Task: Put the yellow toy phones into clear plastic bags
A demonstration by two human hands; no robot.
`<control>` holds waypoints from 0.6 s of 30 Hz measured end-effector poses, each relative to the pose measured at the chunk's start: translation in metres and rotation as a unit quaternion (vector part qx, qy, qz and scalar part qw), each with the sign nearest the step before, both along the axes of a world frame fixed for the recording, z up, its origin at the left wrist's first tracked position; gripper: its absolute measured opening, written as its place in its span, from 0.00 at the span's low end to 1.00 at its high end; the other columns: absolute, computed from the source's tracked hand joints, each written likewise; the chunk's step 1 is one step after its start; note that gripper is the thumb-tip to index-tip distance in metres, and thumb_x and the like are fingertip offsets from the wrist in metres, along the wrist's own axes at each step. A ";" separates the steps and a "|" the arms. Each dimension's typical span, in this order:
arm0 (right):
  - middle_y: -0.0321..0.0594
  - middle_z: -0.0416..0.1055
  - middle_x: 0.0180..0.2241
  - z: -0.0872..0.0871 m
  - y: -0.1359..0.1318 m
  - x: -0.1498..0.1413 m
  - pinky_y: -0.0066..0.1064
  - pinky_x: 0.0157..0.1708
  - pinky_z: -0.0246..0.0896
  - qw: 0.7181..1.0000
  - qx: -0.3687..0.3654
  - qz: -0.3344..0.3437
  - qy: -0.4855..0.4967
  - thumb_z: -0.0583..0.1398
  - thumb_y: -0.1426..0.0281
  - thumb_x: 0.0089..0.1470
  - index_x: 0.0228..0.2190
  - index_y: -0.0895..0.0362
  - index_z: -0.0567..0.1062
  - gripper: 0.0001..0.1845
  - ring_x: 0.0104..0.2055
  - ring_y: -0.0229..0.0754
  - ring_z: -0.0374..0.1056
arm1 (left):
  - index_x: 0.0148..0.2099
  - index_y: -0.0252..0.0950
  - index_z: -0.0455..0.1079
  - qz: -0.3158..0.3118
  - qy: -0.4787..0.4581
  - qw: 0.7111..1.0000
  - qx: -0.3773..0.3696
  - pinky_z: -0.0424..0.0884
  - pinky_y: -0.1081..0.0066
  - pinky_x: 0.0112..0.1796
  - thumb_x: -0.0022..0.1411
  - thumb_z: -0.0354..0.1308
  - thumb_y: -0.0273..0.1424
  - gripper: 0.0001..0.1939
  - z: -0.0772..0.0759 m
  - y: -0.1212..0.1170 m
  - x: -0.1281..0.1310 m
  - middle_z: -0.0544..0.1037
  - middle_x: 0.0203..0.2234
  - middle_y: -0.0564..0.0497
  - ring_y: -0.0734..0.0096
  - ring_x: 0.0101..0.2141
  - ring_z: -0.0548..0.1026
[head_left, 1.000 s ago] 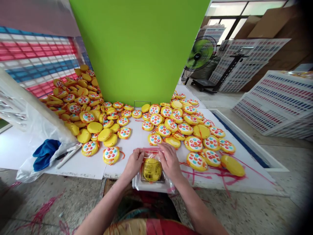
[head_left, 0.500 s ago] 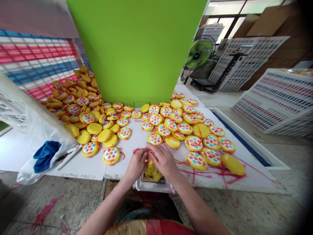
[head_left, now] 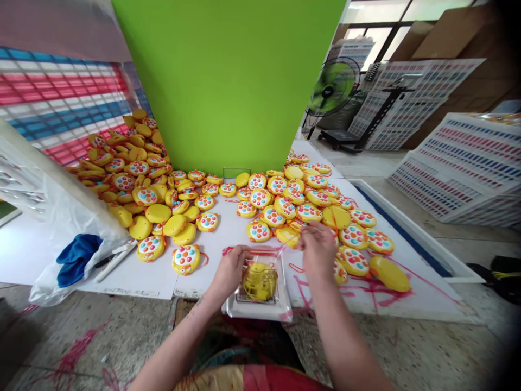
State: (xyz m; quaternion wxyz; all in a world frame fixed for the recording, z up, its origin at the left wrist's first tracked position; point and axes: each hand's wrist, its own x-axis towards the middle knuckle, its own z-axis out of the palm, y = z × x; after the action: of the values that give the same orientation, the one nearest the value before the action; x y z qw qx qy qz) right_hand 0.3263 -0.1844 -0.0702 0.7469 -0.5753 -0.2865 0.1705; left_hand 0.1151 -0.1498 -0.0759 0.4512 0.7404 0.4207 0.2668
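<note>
A yellow toy (head_left: 259, 282) lies back side up in a clear-fronted holder on a small white tray (head_left: 260, 314) at the table's front edge. My left hand (head_left: 230, 269) is at the tray's upper left corner, fingertips pinched together; what lies between them is hidden. My right hand (head_left: 319, 251) is closed above the toys to the right of the tray. From its fingers a thin pink string (head_left: 280, 250) runs slanting down to the toy. Red string bundles (head_left: 260, 251) lie along the tray's far edge.
Many yellow toys with coloured buttons pile up at left (head_left: 138, 168) and right (head_left: 309, 195). A green board (head_left: 228, 87) stands behind. A blue cloth (head_left: 77, 258) and white pens (head_left: 116, 263) lie at left. Pink strings (head_left: 374, 290) lie at the right front.
Both hands were together over the toy. My right hand has moved right and away, drawing the string out. My left hand stays close to the tray, and the toy now shows fully.
</note>
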 end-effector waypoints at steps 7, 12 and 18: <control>0.33 0.71 0.26 -0.011 -0.070 0.083 0.25 0.23 0.61 0.991 -0.003 0.075 0.108 0.66 0.69 0.36 0.24 0.55 0.72 0.09 0.23 0.32 0.65 | 0.43 0.34 0.66 0.053 -0.100 0.976 -0.184 0.70 0.72 0.29 0.63 0.46 0.36 0.13 -0.027 0.014 -0.003 0.76 0.31 0.48 0.72 0.28 0.74; 0.40 0.76 0.30 -0.012 -0.117 0.073 0.32 0.32 0.66 0.814 -0.389 0.406 -0.148 0.64 0.61 0.44 0.31 0.55 0.79 0.12 0.32 0.43 0.70 | 0.41 0.32 0.68 0.037 -0.111 0.971 -0.210 0.68 0.73 0.27 0.60 0.51 0.40 0.16 -0.020 0.017 -0.004 0.75 0.29 0.49 0.73 0.26 0.71; 0.41 0.74 0.28 0.012 -0.103 0.061 0.27 0.20 0.57 0.827 -0.282 0.478 -0.093 0.55 0.50 0.53 0.43 0.55 0.75 0.26 0.21 0.36 0.65 | 0.36 0.33 0.71 0.011 -0.115 0.971 -0.209 0.63 0.75 0.26 0.55 0.57 0.40 0.15 -0.021 0.019 -0.005 0.73 0.24 0.53 0.75 0.24 0.67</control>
State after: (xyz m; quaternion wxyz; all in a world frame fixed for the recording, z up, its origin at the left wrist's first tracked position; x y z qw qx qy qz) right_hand 0.3874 -0.2877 -0.0583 0.3471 -0.5650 -0.5334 0.5251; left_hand 0.1103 -0.1309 -0.0973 0.6386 0.5895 0.4203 0.2609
